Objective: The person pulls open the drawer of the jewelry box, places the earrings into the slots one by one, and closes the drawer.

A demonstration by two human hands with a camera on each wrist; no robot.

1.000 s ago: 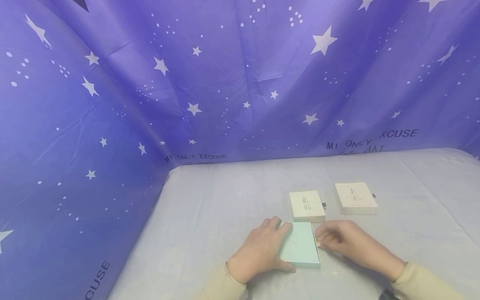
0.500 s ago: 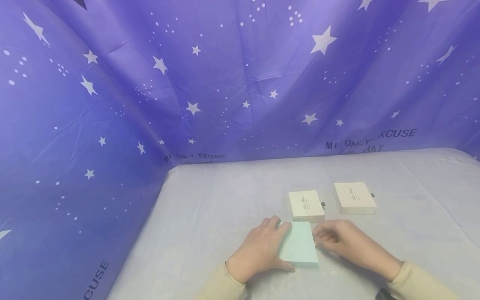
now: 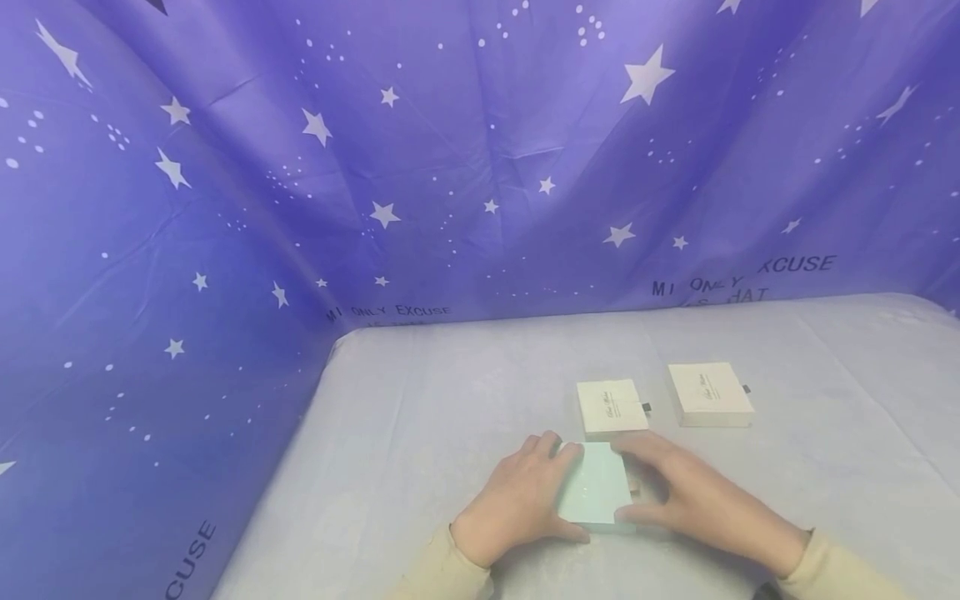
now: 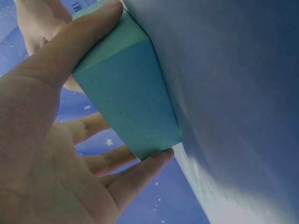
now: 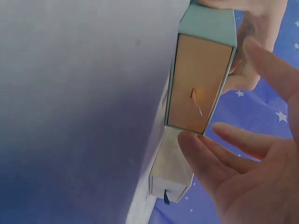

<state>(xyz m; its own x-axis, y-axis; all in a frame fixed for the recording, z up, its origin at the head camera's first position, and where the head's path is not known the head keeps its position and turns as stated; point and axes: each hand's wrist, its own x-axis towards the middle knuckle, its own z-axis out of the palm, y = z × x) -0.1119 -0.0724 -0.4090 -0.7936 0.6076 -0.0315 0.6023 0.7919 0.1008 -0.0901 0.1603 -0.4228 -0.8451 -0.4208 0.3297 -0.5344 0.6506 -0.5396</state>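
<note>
A mint-green drawer box (image 3: pixel 596 483) lies on the table in front of me. My left hand (image 3: pixel 521 496) grips it from the left, thumb on the near side and fingertips on the far side, as the left wrist view also shows. At the box's right end my right hand (image 3: pixel 697 496) spreads thumb and fingers toward its two corners. In the right wrist view the right fingertips (image 5: pixel 187 140) are right at the far corner, while the thumb stands off the box. The tan drawer front (image 5: pixel 196 79) sits flush in its sleeve, a thin ribbon pull (image 5: pixel 196 100) hanging from it.
Just behind the mint box lies a white drawer box (image 3: pixel 611 406) with a dark pull tab on its right. Another white drawer box (image 3: pixel 711 393) lies farther right. A pale cloth covers the table (image 3: pixel 450 392), and a purple star-printed curtain (image 3: pixel 450 167) hangs behind and left.
My right hand has left the drawer end and ribbon, where its fingers were bunched, and has spread around the box's right end. The narrow gap there has closed. The left hand keeps its grip.
</note>
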